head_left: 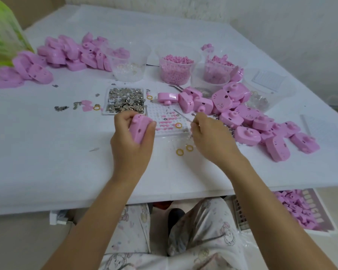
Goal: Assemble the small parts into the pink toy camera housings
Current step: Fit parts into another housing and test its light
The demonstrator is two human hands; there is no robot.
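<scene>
At desk centre: left hand (129, 147) grips pink housing (140, 130); right hand (209, 137) pinches tweezers (182, 115), tips over parts tray (154, 109), housing just left.

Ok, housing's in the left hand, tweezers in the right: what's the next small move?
Probably dip the tweezers to pick a small part off the white grid tray: their tips hover over it, and the left hand holds the housing ready.
</scene>
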